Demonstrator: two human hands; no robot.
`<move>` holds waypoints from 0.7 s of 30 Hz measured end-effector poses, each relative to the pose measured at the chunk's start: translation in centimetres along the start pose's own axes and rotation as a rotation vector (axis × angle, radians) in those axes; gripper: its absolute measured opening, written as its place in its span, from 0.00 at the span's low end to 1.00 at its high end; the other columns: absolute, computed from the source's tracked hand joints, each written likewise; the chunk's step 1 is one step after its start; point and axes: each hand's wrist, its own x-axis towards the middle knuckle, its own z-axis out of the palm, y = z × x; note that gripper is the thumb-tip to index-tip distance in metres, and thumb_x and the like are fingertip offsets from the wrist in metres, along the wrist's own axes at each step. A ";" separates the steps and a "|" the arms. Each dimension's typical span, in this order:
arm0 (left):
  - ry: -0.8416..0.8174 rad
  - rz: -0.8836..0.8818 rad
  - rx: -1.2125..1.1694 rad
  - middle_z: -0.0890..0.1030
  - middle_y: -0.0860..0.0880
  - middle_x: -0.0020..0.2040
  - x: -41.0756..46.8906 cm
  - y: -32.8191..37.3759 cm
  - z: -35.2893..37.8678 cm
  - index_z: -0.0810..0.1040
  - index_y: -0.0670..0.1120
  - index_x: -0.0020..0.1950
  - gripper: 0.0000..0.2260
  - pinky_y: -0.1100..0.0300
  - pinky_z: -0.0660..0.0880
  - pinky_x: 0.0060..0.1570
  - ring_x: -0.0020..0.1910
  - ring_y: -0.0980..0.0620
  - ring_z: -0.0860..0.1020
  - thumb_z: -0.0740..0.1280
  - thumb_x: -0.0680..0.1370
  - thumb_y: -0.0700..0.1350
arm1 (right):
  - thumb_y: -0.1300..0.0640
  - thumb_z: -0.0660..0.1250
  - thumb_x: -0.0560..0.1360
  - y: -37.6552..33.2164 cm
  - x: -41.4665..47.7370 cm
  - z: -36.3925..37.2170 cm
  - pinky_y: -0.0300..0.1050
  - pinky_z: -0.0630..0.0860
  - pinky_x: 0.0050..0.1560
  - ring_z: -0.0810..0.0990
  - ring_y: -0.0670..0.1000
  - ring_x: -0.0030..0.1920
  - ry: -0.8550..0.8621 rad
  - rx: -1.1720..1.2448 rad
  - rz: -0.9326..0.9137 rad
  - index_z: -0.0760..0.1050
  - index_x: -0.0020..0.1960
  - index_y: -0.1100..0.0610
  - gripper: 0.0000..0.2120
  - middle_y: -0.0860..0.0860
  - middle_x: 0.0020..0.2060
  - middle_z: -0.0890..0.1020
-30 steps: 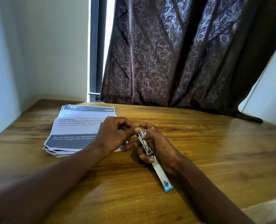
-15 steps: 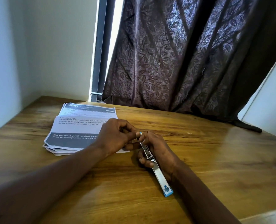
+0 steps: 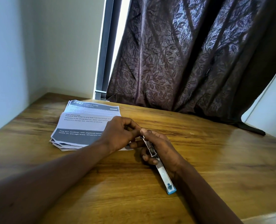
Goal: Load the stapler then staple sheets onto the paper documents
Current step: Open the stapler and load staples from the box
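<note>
A slim metal stapler (image 3: 159, 165) with a blue end cap lies lengthwise in my right hand (image 3: 161, 147), its blue end pointing toward me and its metal channel facing up. My left hand (image 3: 119, 135) is closed in a pinch at the stapler's far tip, fingertips meeting my right thumb; what it pinches is too small to see. A stack of printed paper documents (image 3: 83, 125) with dark grey bands lies on the wooden table (image 3: 223, 167) just left of my hands, partly covered by my left hand.
A dark patterned curtain (image 3: 190, 62) hangs behind the table's far edge, its hem trailing onto the table at the right. White walls close in on the left. A tiny bright speck (image 3: 191, 133) lies on the wood right of my hands.
The view has tilted slightly and my hands shifted a little. My left fingers stay pinched at the stapler's far tip; the stapler stays in my right hand.
</note>
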 end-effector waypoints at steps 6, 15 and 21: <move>-0.006 -0.028 -0.045 0.85 0.46 0.35 -0.3 0.6 -0.1 0.85 0.43 0.43 0.05 0.64 0.77 0.30 0.29 0.57 0.81 0.77 0.75 0.44 | 0.55 0.61 0.83 -0.2 -0.1 0.1 0.35 0.60 0.18 0.74 0.49 0.24 -0.028 0.040 0.013 0.66 0.57 0.57 0.07 0.68 0.49 0.84; -0.041 -0.056 -0.132 0.85 0.43 0.37 -0.6 0.9 -0.1 0.84 0.36 0.47 0.05 0.69 0.77 0.30 0.30 0.57 0.84 0.75 0.75 0.38 | 0.71 0.59 0.65 -0.5 -0.9 -0.2 0.39 0.61 0.25 0.78 0.50 0.28 -0.153 0.174 0.037 0.65 0.62 0.56 0.27 0.64 0.39 0.79; 0.024 0.053 -0.081 0.86 0.45 0.40 -0.5 0.8 -0.3 0.85 0.42 0.47 0.03 0.62 0.81 0.36 0.38 0.50 0.86 0.75 0.76 0.40 | 0.63 0.64 0.70 -0.1 -0.3 0.0 0.39 0.67 0.27 0.79 0.54 0.37 -0.119 0.295 0.002 0.68 0.60 0.57 0.19 0.63 0.47 0.82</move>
